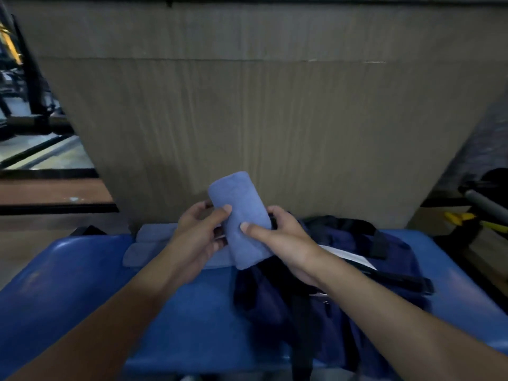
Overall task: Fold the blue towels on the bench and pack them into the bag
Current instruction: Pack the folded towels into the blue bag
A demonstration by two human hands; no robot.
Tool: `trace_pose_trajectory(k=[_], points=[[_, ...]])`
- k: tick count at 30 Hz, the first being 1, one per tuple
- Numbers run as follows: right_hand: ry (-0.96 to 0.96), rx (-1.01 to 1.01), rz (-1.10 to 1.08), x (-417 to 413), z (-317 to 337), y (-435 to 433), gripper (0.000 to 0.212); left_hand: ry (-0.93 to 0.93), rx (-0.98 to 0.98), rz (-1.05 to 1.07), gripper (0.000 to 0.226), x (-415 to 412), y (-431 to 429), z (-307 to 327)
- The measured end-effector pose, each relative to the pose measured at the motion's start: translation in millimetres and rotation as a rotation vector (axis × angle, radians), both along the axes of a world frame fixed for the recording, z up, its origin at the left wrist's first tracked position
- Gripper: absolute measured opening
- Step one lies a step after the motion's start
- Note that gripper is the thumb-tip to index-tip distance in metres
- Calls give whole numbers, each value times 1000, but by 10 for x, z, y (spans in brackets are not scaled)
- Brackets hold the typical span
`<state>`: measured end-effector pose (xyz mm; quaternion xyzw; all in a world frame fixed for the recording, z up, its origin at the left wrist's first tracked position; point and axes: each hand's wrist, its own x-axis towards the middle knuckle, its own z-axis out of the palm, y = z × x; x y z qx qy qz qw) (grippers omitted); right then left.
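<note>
Rolled blue towel held above bench, both hands curled round it: left hand, right hand. Navy duffel bag just right. Keep roll tight; lower it end-first into the opening. More towels wait behind.

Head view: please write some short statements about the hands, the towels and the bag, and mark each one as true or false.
1. The left hand and the right hand both hold the rolled blue towel. True.
2. The navy bag lies on the blue bench. True.
3. The rolled blue towel is inside the navy bag. False: the hands hold it up, outside the bag.
4. No other towel is on the blue bench. False: more blue towels lie on it, behind the left hand.
</note>
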<state>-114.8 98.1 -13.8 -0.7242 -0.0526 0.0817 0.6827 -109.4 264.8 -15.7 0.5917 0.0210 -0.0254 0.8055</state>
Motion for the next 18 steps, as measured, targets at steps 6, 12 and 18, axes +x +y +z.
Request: trace_pose_trajectory(k=[6,12,18], points=[[-136,109,-90,-124,89,-927,71,-74,150,-188,29,-61,-972,226],[-177,69,-300,-199,-17,-1627,80,-503,785,-157,8,197,-1428,-2],[-127,86,-380,-299,-191,-2069,77,-805,1536,-465,48,313,-1400,-379]])
